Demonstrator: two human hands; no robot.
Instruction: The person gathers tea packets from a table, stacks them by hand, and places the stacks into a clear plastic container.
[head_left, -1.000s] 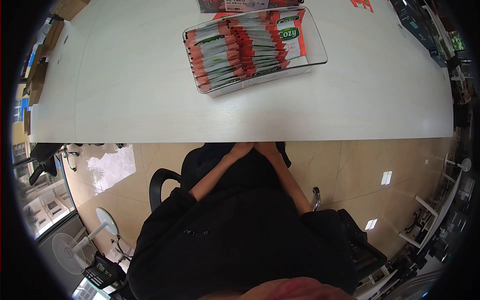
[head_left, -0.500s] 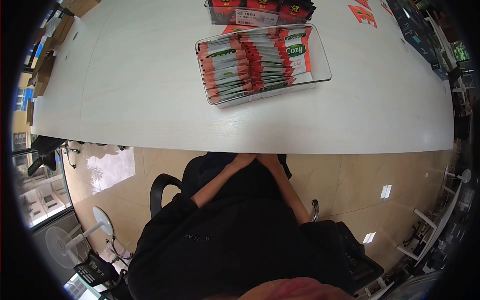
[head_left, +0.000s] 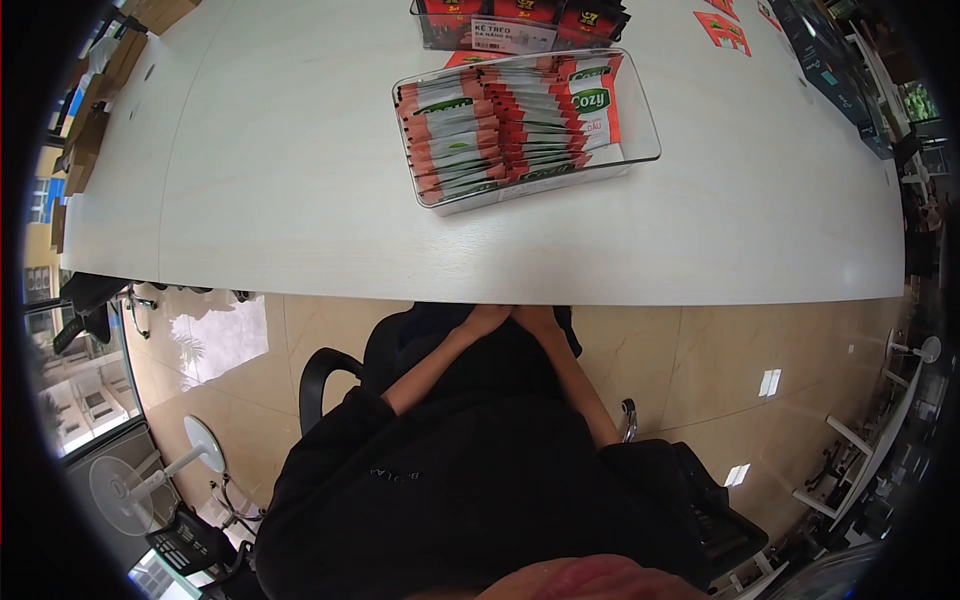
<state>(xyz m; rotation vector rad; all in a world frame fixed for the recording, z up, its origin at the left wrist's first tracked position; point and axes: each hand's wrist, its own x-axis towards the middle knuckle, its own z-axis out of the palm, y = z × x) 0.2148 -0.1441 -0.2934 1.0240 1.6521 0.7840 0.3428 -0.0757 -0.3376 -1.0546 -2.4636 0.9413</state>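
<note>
Both hands rest in my lap at the table's near edge. My left hand (head_left: 487,319) and my right hand (head_left: 536,318) lie close together, and the tabletop's edge hides their fingers. Beyond them on the white table (head_left: 300,220) stands a clear plastic bin (head_left: 645,140), apart from both hands. Inside it, red and white Cozy tea sachets (head_left: 455,135) are packed in two overlapping rows. One sachet (head_left: 597,105) faces up at the bin's right side.
A second clear bin (head_left: 432,30) with dark red G7 packets (head_left: 525,8) stands behind. Red sachets (head_left: 722,33) lie at the far right, near a dark box (head_left: 830,75). Cardboard boxes (head_left: 90,135) line the left edge. A white fan (head_left: 122,493) stands on the floor behind me.
</note>
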